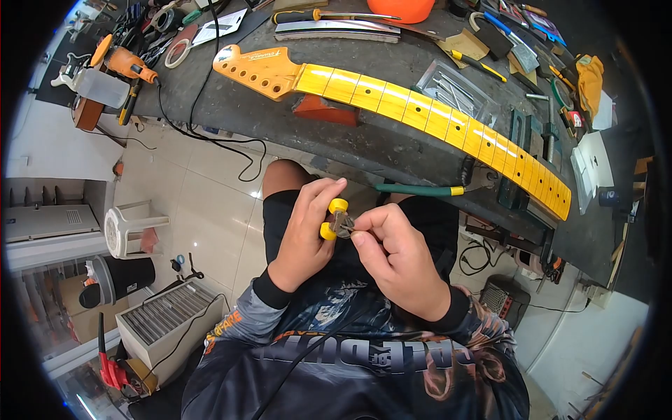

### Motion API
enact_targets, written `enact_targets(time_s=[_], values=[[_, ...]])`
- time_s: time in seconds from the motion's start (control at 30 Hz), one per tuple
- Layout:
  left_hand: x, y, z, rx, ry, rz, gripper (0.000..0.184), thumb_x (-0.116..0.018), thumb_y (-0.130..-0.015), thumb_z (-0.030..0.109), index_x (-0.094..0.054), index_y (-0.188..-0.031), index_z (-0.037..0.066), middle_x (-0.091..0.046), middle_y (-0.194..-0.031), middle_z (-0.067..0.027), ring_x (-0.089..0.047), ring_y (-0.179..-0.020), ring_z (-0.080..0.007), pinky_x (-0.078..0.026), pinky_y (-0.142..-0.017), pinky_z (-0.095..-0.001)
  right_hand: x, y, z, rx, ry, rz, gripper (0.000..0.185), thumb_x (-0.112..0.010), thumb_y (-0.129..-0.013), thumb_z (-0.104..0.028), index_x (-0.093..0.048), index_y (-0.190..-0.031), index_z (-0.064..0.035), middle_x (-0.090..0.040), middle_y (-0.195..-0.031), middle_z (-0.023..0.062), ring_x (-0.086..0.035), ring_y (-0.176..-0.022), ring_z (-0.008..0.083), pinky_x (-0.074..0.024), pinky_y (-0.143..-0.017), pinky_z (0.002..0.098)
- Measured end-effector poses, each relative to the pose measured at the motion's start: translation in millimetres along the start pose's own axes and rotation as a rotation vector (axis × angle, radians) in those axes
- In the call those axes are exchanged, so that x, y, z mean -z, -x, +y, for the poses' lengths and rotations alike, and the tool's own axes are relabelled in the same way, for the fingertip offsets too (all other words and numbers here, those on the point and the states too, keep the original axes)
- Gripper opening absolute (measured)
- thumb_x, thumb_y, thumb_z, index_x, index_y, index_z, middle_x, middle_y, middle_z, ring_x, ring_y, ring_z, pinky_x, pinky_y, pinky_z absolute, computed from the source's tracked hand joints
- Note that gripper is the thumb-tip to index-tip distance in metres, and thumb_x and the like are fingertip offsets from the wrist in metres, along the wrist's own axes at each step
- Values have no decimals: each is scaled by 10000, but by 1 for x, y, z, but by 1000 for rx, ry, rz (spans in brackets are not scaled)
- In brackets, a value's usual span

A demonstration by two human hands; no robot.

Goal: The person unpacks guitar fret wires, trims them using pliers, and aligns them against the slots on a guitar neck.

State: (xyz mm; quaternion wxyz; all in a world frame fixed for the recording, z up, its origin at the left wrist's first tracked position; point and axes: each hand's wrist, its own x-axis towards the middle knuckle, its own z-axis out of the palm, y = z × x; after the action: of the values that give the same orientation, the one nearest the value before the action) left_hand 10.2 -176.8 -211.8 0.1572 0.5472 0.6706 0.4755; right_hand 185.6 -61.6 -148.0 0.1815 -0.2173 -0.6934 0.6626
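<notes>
Gripped yellow-handled pliers [341,221] in left hand [301,231] | pinched small piece [351,228] at jaws with right hand [400,257] | faced guitar neck [434,119], far surface [241,98]

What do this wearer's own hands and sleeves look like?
The left hand and right hand are ungloved. Both sleeves are long and printed, ending in black cuffs. The left sleeve shows grey with orange lettering; the right sleeve has a mottled grey and orange-brown pattern.
</notes>
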Motion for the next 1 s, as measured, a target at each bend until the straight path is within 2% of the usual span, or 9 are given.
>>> enact_targets(time_s=[0.43,0.53,0.6,0.63,0.7,0.77,0.83,0.87,1.0], values=[[1,1,-3,13,-6,1,780,-656,-834,-237,-580,-1553,59,-558,-1505,-212,-642,-1311,-385,-620,-1067,-426,-1,-4,2,31,12,0,152,-662,-1123,-58,-602,-1246,9,-753,-1012,148,-752,-872,234,-573,-779,353],[4,-1,2,1,-52,41,701,-690,-823,-179,-634,-1481,57,-631,-1393,-206,-650,-1279,-402,-574,-1056,-459,-3,-6,3,2,-24,4,143,-668,-1121,-59,-605,-1230,10,-737,-993,137,-730,-855,200,-562,-768,344],[8,-1,3,25,-203,30,599,-807,-805,-81,-681,-1373,64,-673,-1264,-185,-641,-1257,-422,-536,-1044,-479,-5,-10,6,-47,-51,-9,140,-666,-1125,-62,-605,-1225,14,-729,-988,127,-714,-851,171,-558,-769,333],[10,1,2,27,-207,32,599,-807,-805,-81,-681,-1373,64,-673,-1264,-185,-641,-1257,-422,-536,-1044,-479,-7,-12,9,-95,-79,-22,137,-664,-1128,-66,-605,-1219,17,-722,-983,117,-697,-847,143,-553,-770,322],[15,6,-4,48,-256,34,453,-857,-797,-20,-717,-1220,59,-700,-1161,-160,-643,-1250,-416,-531,-1014,-499,-19,-20,26,-94,-133,-34,138,-659,-1134,-74,-603,-1217,21,-715,-979,101,-681,-857,122,-547,-780,310],[20,18,-14,20,-270,78,357,-865,-847,20,-711,-1168,43,-723,-1109,-161,-694,-1151,-418,-552,-954,-502,-30,-27,46,-93,-188,-58,140,-653,-1140,-81,-601,-1215,24,-708,-975,84,-666,-867,100,-542,-789,299],[28,40,-19,376,-153,-24,305,-851,-919,59,-709,-1187,30,-740,-1069,-179,-737,-1052,-427,-579,-899,-483,-42,-35,64,-141,-217,-123,143,-634,-1155,-103,-602,-1210,25,-709,-1001,59,-665,-916,91,-544,-827,291],[29,50,-26,369,-168,-4,291,-854,-959,124,-710,-1189,19,-756,-1064,-198,-745,-981,-445,-591,-848,-472,-47,-39,71,-138,-225,-145,143,-634,-1155,-103,-602,-1210,25,-709,-1001,59,-665,-916,91,-544,-827,291],[29,78,-46,513,-111,3,291,-855,-979,161,-735,-1198,12,-781,-1078,-221,-766,-968,-398,-579,-852,-439,-64,-52,104,-271,-264,-267,147,-612,-1168,-123,-603,-1191,22,-686,-1031,51,-665,-951,103,-554,-854,295]])
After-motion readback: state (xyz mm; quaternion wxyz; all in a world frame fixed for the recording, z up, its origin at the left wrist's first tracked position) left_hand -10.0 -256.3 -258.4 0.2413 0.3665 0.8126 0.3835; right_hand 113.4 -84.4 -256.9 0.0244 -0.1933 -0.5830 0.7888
